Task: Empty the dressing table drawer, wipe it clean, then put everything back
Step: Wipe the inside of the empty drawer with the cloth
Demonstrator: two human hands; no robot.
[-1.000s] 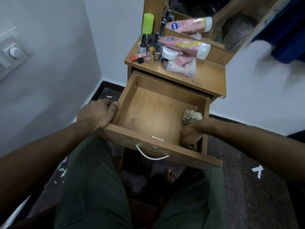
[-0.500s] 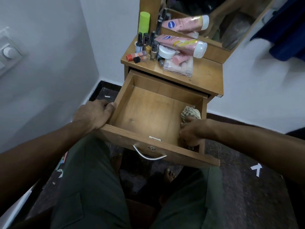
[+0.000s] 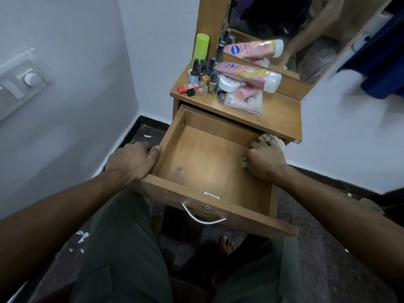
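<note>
Drawer [image 3: 203, 162] is pulled out, bare inside. Your left hand [image 3: 131, 160] grips its side wall at 9 o'clock, fingers curled over the rim. Your right hand [image 3: 265, 159] at 3 o'clock is fisted round a cloth [image 3: 270, 138], pressed vs. the right wall. Cosmetics [image 3: 229, 80] sit on the tabletop [image 3: 279, 114] at 12.

Matt wooden drawer [image 3: 205, 162] with a shiny metal handle [image 3: 202, 217]; crumpled cloth [image 3: 270, 139]; glossy plastic tube [image 3: 249, 76].

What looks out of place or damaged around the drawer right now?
Nothing looks damaged. The drawer is empty, with the left hand gripping its side and the right hand pressing a cloth into the far right corner. Small pale scraps litter the floor.
</note>
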